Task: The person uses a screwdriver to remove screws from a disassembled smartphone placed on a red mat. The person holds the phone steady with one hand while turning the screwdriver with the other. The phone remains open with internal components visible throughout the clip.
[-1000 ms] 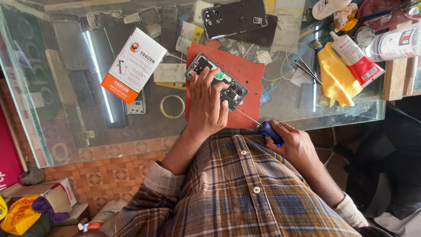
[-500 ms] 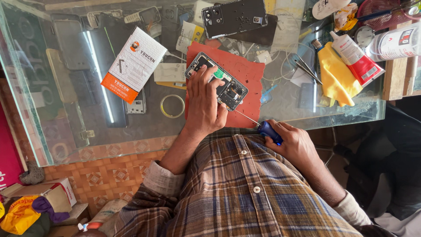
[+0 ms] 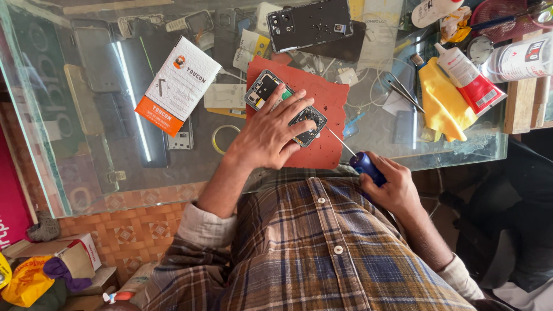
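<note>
A white-and-orange box [image 3: 178, 85] lies at ten o'clock, a black phone back [image 3: 310, 24] at twelve, a yellow cloth [image 3: 442, 105] and glue tube [image 3: 469, 79] at two.

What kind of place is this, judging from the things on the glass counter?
Probably a phone repair shop. An opened smartphone with bare circuit boards lies on a red rubber mat, a detached black phone back cover lies beyond, and the right hand holds a blue-handled screwdriver.

The left hand [image 3: 271, 135] covers the opened phone's [image 3: 262, 89] middle, and the screwdriver's [image 3: 360, 160] handle is buried in the right hand [image 3: 394, 187].
</note>
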`<state>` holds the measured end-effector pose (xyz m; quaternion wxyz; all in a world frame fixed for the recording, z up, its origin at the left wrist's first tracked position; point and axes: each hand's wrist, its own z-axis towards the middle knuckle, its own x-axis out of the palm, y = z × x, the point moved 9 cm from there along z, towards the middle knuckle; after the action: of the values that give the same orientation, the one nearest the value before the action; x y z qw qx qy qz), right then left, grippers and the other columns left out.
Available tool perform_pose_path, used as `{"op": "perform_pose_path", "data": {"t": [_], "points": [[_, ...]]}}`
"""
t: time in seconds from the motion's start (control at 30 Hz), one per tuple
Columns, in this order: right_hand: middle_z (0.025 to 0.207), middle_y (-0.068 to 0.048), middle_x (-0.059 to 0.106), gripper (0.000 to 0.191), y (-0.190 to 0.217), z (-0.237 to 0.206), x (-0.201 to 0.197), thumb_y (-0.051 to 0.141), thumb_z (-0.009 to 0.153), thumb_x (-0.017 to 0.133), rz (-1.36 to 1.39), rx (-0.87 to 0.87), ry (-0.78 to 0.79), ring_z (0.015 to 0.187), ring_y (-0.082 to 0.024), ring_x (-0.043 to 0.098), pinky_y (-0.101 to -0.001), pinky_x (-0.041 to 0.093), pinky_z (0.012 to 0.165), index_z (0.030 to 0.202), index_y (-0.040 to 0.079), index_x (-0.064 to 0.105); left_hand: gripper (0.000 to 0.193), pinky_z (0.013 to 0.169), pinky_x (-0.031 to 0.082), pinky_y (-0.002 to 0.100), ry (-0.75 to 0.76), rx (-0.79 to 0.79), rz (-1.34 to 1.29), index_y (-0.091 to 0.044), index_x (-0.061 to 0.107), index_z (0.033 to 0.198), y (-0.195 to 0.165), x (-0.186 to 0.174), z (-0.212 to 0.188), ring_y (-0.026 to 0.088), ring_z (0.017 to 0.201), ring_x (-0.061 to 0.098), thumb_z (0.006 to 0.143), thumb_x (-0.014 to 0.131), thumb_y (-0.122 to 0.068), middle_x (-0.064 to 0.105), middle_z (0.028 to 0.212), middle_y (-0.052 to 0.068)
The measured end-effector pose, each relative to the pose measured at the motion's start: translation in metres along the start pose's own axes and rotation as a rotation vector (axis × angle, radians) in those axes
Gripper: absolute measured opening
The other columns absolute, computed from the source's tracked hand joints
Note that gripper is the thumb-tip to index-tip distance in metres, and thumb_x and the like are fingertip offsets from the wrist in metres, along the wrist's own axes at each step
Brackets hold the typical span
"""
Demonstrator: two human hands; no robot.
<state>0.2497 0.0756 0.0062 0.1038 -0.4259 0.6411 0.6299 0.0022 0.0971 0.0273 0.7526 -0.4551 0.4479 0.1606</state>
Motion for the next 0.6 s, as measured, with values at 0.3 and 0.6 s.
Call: {"op": "perform_pose_path", "data": {"t": [0.3, 0.6], "points": [[0.091, -0.019, 0.071, 0.038, 0.014, 0.000, -0.011, 0.021, 0.090, 0.070, -0.160, 0.109, -0.128, 0.074, -0.037, 0.071, -0.0430, 0.055, 0.064, 0.122, 0.003, 0.066, 0.055, 0.108, 0.039, 0.059, -0.157, -0.348, 0.357, -0.020, 0.061, 0.132, 0.001, 0.030, 0.030, 0.037, 0.123, 0.051, 0.091, 0.071, -0.055, 0.051, 0.138, 0.018], [0.088, -0.017, 0.069, 0.039, 0.007, -0.005, 0.000, 0.026, 0.093, 0.069, -0.250, 0.046, -0.141, 0.072, -0.041, 0.069, -0.0479, 0.054, 0.061, 0.126, 0.005, 0.061, 0.057, 0.088, 0.043, 0.056, -0.079, -0.447, 0.359, -0.021, 0.055, 0.140, -0.007, 0.036, 0.018, 0.040, 0.114, 0.050, 0.095, 0.067, -0.054, 0.044, 0.151, 0.018]]}}
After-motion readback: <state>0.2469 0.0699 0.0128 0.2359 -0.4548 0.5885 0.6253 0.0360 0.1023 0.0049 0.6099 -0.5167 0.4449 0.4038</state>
